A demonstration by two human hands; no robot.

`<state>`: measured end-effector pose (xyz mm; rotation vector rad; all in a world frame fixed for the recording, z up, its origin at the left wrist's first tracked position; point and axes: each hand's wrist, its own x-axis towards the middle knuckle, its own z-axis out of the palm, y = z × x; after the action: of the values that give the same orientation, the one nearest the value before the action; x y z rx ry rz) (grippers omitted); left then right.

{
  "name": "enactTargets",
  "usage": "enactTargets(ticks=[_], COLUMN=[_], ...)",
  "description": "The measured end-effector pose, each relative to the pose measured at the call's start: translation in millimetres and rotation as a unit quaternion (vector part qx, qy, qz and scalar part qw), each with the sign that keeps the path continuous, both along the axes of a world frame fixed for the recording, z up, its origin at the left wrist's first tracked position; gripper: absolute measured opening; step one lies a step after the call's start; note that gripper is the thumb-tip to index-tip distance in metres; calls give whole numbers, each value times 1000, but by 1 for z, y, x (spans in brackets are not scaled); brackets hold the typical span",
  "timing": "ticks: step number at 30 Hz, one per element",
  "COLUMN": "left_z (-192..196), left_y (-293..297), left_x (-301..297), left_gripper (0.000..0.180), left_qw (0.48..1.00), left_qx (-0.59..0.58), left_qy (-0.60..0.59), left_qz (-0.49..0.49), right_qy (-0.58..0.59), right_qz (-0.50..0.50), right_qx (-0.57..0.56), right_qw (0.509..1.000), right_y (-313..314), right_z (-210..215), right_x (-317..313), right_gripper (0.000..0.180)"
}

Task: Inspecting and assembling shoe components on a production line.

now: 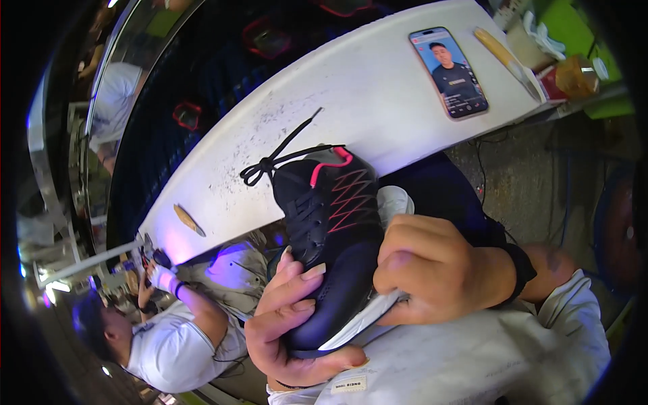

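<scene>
A black sneaker (341,246) with red criss-cross stitching and a red heel loop lies across my lap, toe toward me. Its black laces (268,165) are tied in a bow that rests over the white bench. Round the toe, my left hand (290,317) is closed, fingers on the upper and thumb beneath. My right hand (439,270) is a fist against the sole's right side, by the white sole edge (361,322). A small greyish bit shows between its fingers; what it is stays hidden.
On the white bench (364,88) lie a phone (449,73) with a lit screen, a wooden-handled knife (506,61) and a small tan-and-dark tool (188,220). An amber container (576,75) stands far right. A co-worker (175,337) sits at the left.
</scene>
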<state>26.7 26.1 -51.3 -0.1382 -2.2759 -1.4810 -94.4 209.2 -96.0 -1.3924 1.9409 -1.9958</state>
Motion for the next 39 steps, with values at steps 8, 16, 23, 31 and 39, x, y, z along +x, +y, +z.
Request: enactTargets(ticks=[8,16,23,31,39], left_z=[12,68,74,69,64], left_y=[-19,-12,-11,-32,-74], left_x=[-18,-55,-59,-81,-95], left_gripper=[71,60,73,67,63], left_qw=[980,890,809,811,836], left_qx=[-133,-427,-568,-575,-535], left_qy=[53,-159,-152,-90,-86], left_qz=[-141,-29,4,-59,-82], right_qy=[127,-40,-75,-6,-33], right_qz=[-6,-45,15,-89,-24], right_qx=[-77,49,-51,-120,9], right_qw=[989,997,996,989,999], right_y=[-4,-22,-42,-64,-67], right_z=[-21,-56,-34,-49,-48], right_x=[-11,-25,-20,-31,-60], right_gripper=[43,49,33,16,43])
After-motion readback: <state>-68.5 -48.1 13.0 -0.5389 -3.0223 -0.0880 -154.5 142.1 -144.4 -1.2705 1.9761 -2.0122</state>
